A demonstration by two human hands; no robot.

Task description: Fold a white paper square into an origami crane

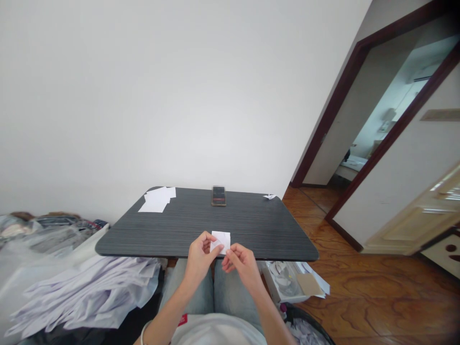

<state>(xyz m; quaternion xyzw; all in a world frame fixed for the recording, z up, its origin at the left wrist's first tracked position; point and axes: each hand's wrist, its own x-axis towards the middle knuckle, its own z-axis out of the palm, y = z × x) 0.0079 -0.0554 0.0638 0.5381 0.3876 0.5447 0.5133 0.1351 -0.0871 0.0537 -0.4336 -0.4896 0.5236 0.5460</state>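
Note:
My left hand (200,258) and my right hand (241,261) meet over the near edge of a dark grey table (251,225). Both pinch a small white square of paper (221,239) between fingers and thumbs, the left at its lower left corner, the right at its lower right. The paper stands a little above the tabletop. My jeans-clad legs show below the hands.
A stack of white paper sheets (157,199) lies at the table's far left. A phone (218,195) sits at the far middle and a small folded paper piece (269,196) at the far right. Heaped white cloth (82,292) is left of me, a box (287,282) right, a doorway beyond.

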